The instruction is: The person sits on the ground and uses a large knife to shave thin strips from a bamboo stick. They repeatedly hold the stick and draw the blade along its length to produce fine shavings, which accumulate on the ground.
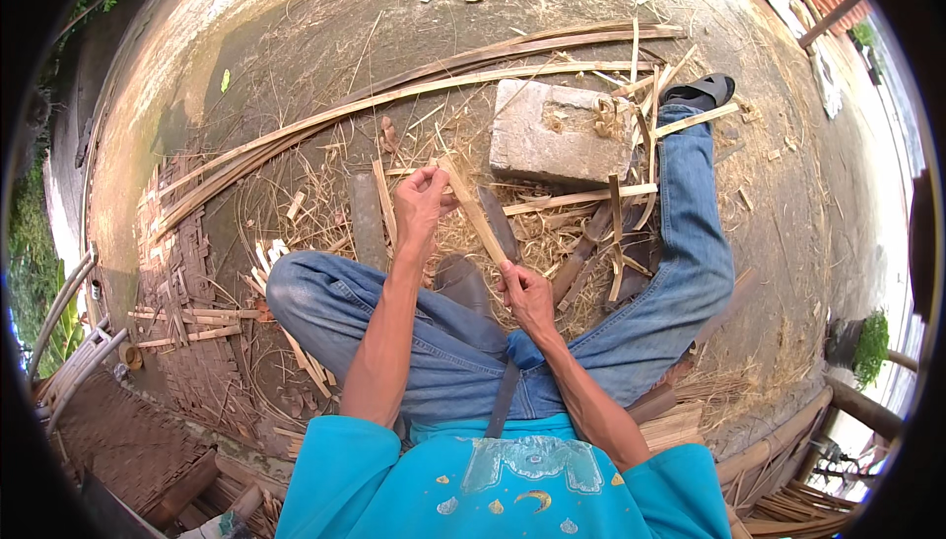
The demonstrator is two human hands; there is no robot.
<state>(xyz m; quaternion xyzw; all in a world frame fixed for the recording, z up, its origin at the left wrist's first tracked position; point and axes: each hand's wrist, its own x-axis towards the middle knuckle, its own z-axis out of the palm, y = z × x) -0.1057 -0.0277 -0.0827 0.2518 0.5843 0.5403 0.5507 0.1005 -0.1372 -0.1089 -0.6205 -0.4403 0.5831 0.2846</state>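
A flat, pale bamboo strip [473,210] slants between my hands above the shavings. My left hand [424,206] is closed at its far end, with fingers pinched against the edge. Around the near end, my right hand [529,297] is closed, thumb lying along the strip. Just right of the strip is a dark, flat, blade-like piece [501,225], partly hidden. To the left of my left hand lies a grey flat slab [368,222].
Ahead sits a pale stone block [562,132] with shavings on top. Long bamboo strips [394,86] curve across the ground beyond it. Short slats [618,234] lean near my right leg. Brown woven matting [192,312] lies at left. Cut pieces [305,357] lie beside my left knee.
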